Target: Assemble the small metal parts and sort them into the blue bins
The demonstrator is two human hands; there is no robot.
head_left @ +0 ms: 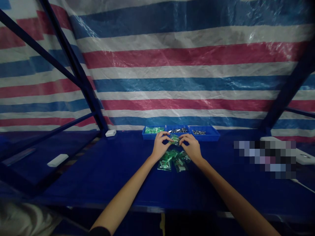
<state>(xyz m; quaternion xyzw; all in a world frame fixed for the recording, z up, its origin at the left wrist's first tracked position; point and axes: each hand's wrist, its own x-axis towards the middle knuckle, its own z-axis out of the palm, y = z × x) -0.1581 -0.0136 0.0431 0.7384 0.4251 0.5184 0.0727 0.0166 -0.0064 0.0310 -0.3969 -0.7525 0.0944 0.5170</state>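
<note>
Between my two hands is a small clear-and-green plastic bag (175, 140), raised just in front of the blue bins. My left hand (161, 144) pinches its left edge with thumb and fingers. On the other side, my right hand (192, 146) grips the right edge the same way. Below the hands lies a loose pile of similar green plastic bags (164, 165) on the blue table (118, 177); small parts show inside several of them. What exactly is in the held bag is too small to make out.
Behind my hands stand three blue bins: the left bin (154, 130) holds green bags, the middle bin (177, 129) and right bin (209, 132) small metal parts. White boxes (110, 133) sit at the left. A white device (305, 156) lies right, near a blurred-out patch. Blue posts flank the table.
</note>
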